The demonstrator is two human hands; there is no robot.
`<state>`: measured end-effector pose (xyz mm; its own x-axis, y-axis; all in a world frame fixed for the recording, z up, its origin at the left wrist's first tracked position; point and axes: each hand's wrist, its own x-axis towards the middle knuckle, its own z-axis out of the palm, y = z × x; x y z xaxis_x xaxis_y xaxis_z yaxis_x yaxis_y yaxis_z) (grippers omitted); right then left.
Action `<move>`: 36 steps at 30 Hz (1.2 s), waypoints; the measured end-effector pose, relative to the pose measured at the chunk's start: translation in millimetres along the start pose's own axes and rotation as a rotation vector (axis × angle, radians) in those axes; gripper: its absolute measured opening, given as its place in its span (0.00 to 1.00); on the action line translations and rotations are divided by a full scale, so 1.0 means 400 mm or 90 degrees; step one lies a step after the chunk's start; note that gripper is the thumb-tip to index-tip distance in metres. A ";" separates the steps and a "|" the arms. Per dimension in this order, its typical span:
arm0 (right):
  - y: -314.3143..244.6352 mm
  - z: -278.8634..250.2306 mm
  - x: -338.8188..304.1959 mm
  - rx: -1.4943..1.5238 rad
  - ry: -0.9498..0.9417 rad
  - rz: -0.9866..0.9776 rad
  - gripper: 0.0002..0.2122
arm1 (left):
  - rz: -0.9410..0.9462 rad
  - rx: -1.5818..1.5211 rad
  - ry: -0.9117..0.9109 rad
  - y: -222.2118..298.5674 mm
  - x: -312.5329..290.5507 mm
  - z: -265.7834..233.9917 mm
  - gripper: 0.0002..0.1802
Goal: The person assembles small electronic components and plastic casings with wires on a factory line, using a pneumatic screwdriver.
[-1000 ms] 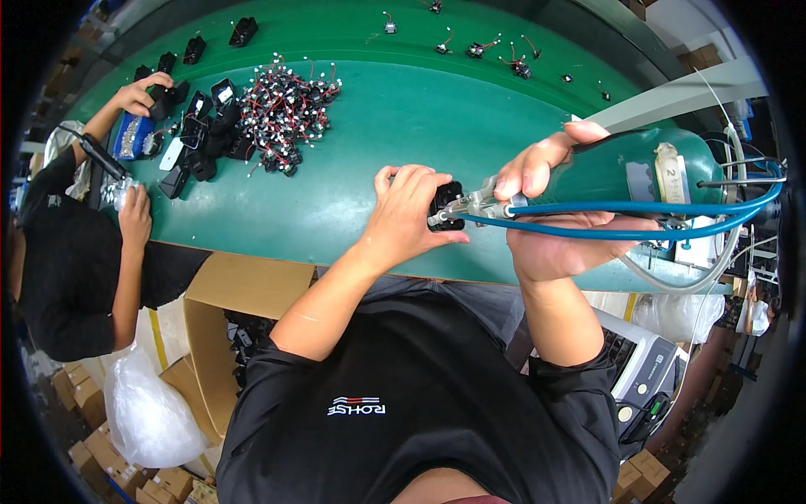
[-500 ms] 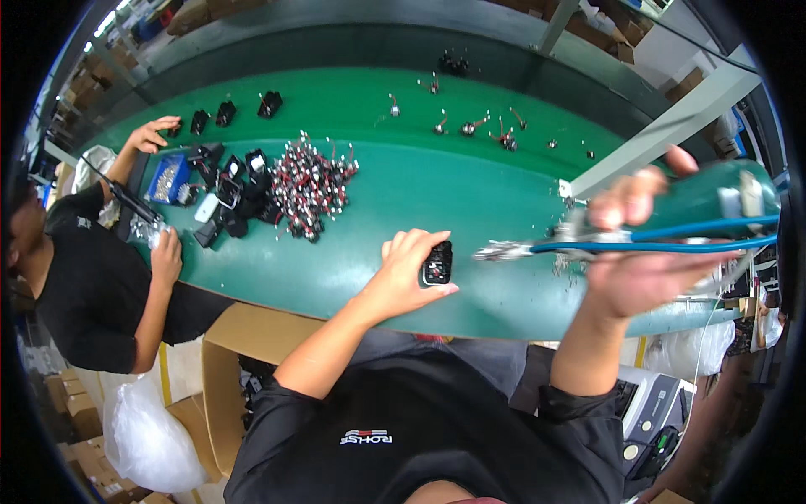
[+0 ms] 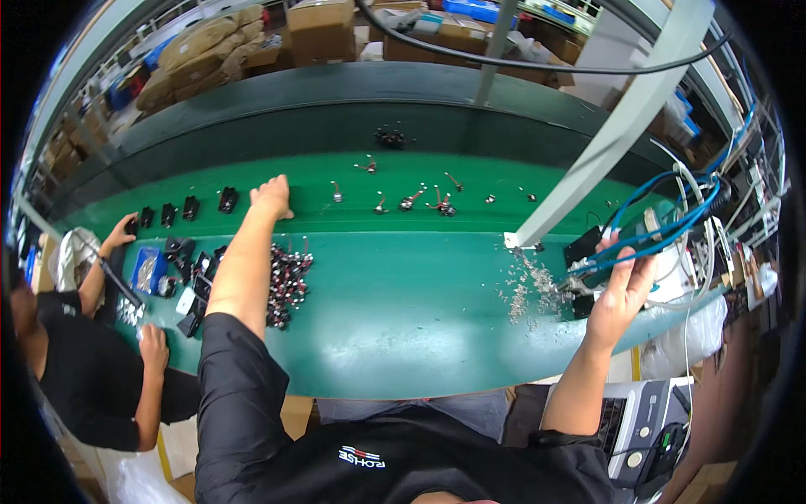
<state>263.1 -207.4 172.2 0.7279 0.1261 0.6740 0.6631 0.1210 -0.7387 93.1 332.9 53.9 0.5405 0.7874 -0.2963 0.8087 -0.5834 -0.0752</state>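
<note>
Left hand over the flat bright-green belt, fingers bunched — can't tell if gripping. Right hand: fingers apart, beside a green blue-hosed cylindrical tool.

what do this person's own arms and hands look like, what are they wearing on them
The left hand and right hand are ungloved. The forearms are bare below loose, short black sleeves. The matching black shirt has a small white-and-red mark on the chest.
</note>
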 end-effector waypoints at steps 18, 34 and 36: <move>0.314 0.696 0.414 -0.085 -0.134 0.458 0.27 | -0.032 -0.364 0.257 0.417 -0.091 0.166 0.58; 0.617 0.415 0.237 -0.746 -0.329 0.465 0.33 | 0.328 -0.271 0.256 0.713 -0.130 0.157 0.61; 0.614 0.408 0.229 -0.808 -0.377 0.479 0.38 | 0.291 -0.221 0.318 0.709 -0.055 0.164 0.54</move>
<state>464.0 -5.2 53.1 0.9757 0.1605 -0.1491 0.1276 -0.9696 -0.2088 295.4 136.8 -23.4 0.8134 0.5268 0.2467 0.4606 -0.8423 0.2799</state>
